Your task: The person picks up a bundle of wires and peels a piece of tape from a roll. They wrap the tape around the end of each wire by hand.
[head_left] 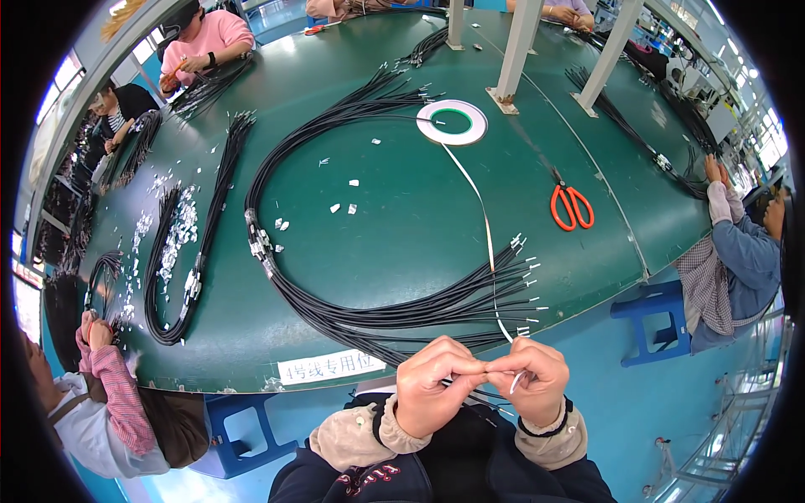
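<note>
My left hand and my right hand meet fingertip to fingertip just in front of the green table's near edge. Both pinch the end of a thin black cable together with the free end of a white tape strip. That strip runs back across the table to a white tape roll. A large looped bundle of black cables with white-tipped ends lies just beyond my hands.
Orange-handled scissors lie to the right of the tape strip. More cable bundles and small white scraps lie at the left. Other people sit around the table at left, far left and right. White posts stand at the far side.
</note>
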